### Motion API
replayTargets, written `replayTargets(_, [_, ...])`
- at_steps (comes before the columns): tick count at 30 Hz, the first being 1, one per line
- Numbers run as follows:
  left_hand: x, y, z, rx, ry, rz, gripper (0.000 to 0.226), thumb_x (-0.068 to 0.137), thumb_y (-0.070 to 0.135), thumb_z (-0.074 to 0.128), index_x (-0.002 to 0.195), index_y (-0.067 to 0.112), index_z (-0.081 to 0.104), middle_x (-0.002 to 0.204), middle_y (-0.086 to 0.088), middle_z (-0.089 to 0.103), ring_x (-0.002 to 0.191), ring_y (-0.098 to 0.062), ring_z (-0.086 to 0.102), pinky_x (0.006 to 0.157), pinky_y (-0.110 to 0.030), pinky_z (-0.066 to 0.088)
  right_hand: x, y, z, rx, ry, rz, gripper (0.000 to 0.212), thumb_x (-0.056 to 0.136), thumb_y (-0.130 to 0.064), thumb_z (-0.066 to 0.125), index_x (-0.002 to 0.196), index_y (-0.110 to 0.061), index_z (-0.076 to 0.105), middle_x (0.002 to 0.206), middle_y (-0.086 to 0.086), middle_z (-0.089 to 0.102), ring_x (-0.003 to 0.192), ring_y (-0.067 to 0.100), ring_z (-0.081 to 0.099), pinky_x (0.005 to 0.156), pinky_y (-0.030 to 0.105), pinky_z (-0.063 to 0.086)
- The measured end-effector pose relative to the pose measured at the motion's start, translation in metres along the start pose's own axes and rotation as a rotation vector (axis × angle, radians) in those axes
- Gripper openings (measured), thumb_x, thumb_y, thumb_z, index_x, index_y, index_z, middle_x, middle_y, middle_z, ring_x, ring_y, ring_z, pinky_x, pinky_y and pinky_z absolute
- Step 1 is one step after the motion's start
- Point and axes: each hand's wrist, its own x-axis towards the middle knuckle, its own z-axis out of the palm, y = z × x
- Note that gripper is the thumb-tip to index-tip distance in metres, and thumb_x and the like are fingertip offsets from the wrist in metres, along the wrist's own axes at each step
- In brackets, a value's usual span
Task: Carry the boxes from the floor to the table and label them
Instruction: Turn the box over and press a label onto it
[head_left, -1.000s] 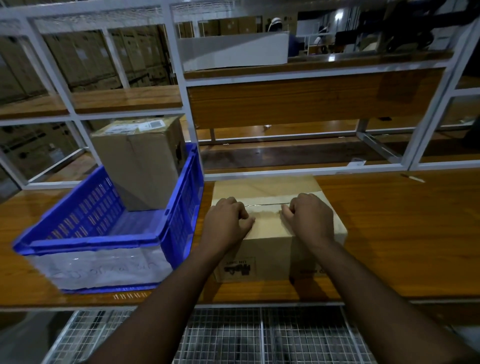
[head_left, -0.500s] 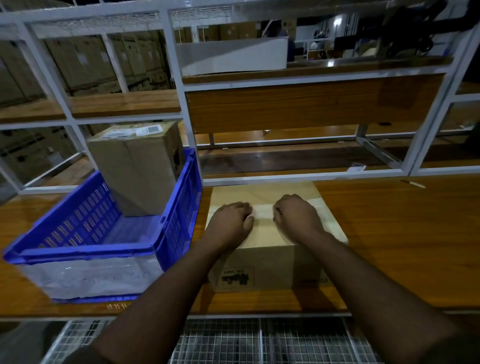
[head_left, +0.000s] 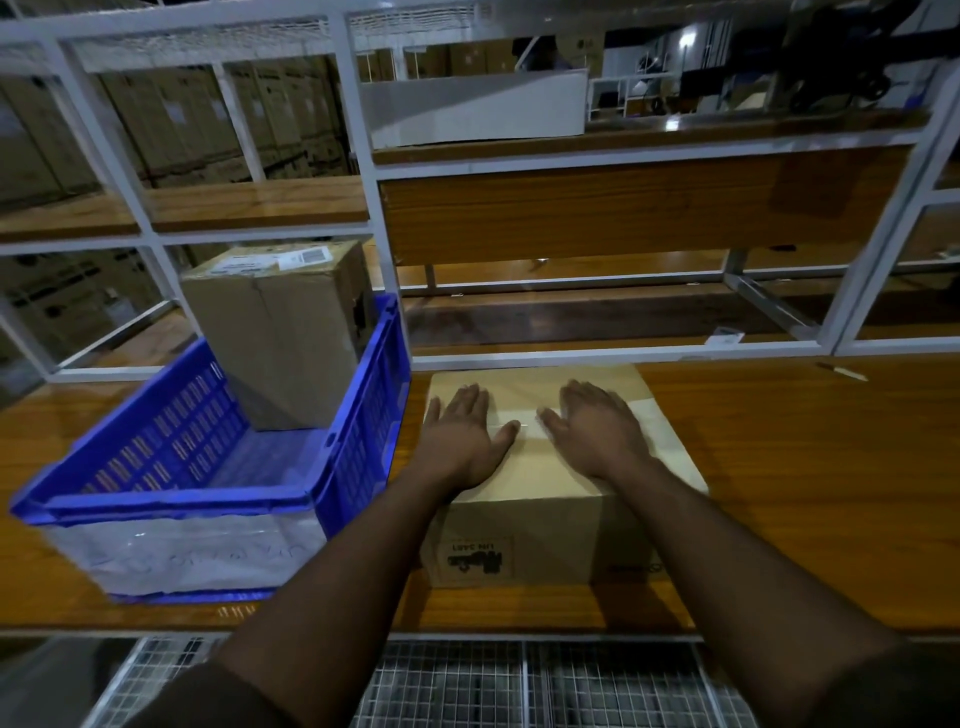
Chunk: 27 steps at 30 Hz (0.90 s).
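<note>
Head view: at centre frame, a cardboard box (head_left: 550, 467) sits on the wooden table (head_left: 810, 467). The left hand (head_left: 462, 436) and right hand (head_left: 597, 431) lie flat on its taped top, fingers spread. At left, a blue crate (head_left: 358, 415) holds a second, labelled box (head_left: 280, 332).

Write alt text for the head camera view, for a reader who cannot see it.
A person's left hand and right hand lie flat, fingers straight, on the top of a brown cardboard box standing on a wooden table. To its left sits a blue plastic crate holding a taller cardboard box with a white label on top.
</note>
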Motion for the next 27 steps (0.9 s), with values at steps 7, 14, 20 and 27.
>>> replayTargets(7, [0.006,-0.010,0.002,-0.041,0.041,0.013,0.071,0.104,0.058,0.020,0.162,0.018,0.013,0.170,0.001,0.006,0.155,-0.013,0.001,0.126,-0.043,-0.002,0.008,0.010,0.000,-0.023,0.026,0.048,0.063,0.099,-0.061,0.037,0.142,-0.017,0.049,0.156,0.004,0.042,0.145,0.024,0.035,0.122,0.045,0.023])
replayTargets(14, [0.004,-0.017,0.007,-0.209,0.187,-0.233,0.093,0.092,0.075,0.035,0.160,0.015,0.016,0.168,-0.006,0.013,0.155,-0.025,0.011,0.123,-0.055,0.011,0.001,0.023,-0.004,-0.076,0.087,0.264,0.068,0.098,-0.063,0.036,0.143,-0.012,0.045,0.156,0.015,0.036,0.144,0.035,0.031,0.117,0.053,0.028])
replayTargets(20, [-0.001,-0.018,0.004,-0.412,0.176,-0.366,0.104,0.083,0.079,0.052,0.158,0.014,0.018,0.154,-0.012,0.043,0.133,-0.032,0.050,0.099,-0.046,0.050,-0.006,0.026,-0.009,-0.104,0.124,0.335,0.070,0.096,-0.066,0.041,0.137,-0.011,0.049,0.141,0.020,0.050,0.125,0.036,0.050,0.097,0.044,0.048])
replayTargets(27, [-0.033,-0.014,0.003,-0.512,0.367,-0.283,0.101,0.081,0.077,0.057,0.157,0.024,0.017,0.153,-0.005,0.044,0.131,-0.028,0.052,0.100,-0.048,0.050,-0.036,0.030,-0.017,0.037,0.322,0.282,0.060,0.092,-0.061,0.054,0.134,-0.017,0.052,0.133,0.014,0.054,0.120,0.031,0.051,0.095,0.043,0.048])
